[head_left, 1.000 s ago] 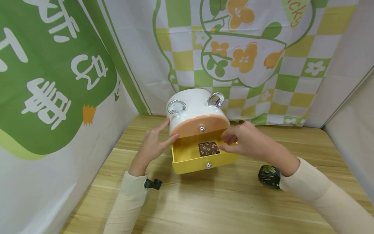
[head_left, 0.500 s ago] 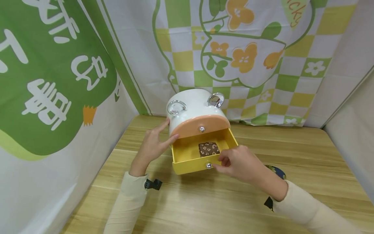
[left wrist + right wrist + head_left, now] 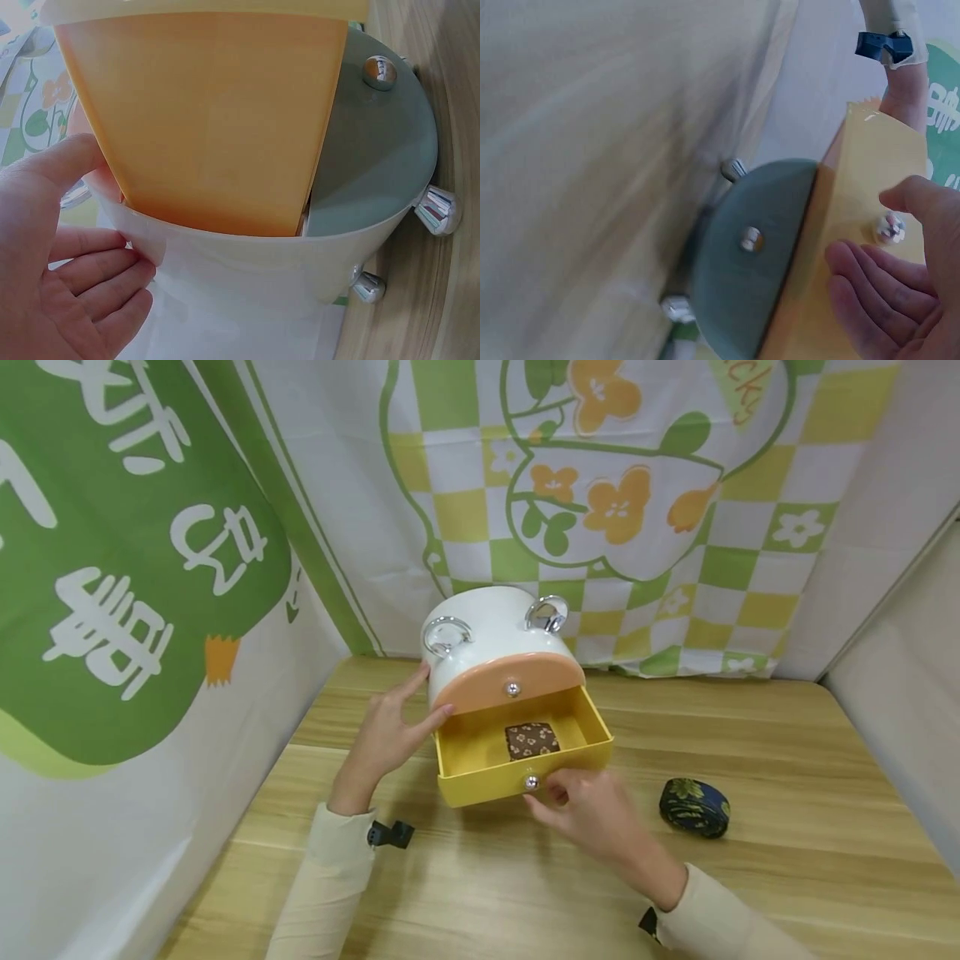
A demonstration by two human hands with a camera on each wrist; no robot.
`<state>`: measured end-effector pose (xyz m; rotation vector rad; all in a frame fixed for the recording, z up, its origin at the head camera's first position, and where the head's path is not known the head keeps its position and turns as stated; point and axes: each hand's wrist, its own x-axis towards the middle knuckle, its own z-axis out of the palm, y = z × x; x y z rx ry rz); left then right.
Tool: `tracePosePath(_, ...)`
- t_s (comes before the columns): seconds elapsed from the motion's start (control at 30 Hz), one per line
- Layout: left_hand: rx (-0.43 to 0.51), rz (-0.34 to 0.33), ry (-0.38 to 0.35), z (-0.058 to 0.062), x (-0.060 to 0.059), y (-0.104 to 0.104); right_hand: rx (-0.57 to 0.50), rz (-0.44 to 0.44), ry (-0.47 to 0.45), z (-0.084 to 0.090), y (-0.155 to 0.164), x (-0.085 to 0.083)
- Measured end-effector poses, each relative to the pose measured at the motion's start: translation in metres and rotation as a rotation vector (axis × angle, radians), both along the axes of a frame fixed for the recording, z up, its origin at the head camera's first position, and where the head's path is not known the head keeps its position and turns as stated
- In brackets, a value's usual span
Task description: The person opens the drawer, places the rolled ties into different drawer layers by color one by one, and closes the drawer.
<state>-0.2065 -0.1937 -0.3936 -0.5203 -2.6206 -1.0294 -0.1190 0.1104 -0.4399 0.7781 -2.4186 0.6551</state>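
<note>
Curtain [image 3: 150, 568] hangs close along the left edge of the surface [image 3: 480, 877], so that side offers little room; the left hand [image 3: 386, 735] rests flat, fingers straight, against the left wall of the white box [image 3: 487, 627], gripping nothing, with its thumb near the orange drawer [image 3: 510, 681]. If it eases off, I judge any shove on the front could slide the whole box back toward the checked cloth [image 3: 637, 527], which stands just behind it. The yellow drawer [image 3: 480, 760] sits pulled well out, and the brown patterned block [image 3: 532, 739] lies on its floor, near the front wall and apart from the sides. The right hand [image 3: 592, 814] is at the drawer front, fingers loosely spread beside the silver knob [image 3: 532, 782]; whether it pinches the knob I cannot tell, and the wrist view shows open fingers just next to it. A crooked push might jam the drawer in its slot, and a sharp one could send the block skidding. Rightward there is open wood, save for the dark floral pouch [image 3: 695, 807], well apart from the drawer; the grey wall [image 3: 900, 652] bounds the far right.
</note>
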Motion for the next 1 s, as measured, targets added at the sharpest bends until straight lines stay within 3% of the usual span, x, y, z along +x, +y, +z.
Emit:
tracePosePath(0.3, 0.013, 0.0, -0.012, 0.002, 0.001, -0.002, -0.062, -0.047, 0.013, -0.012, -0.013, -0.003)
tracePosePath(1.0, 0.005, 0.006, -0.007, -0.002, -0.001, -0.002, -0.096, -0.056, -0.006, -0.007, -0.019, -0.012)
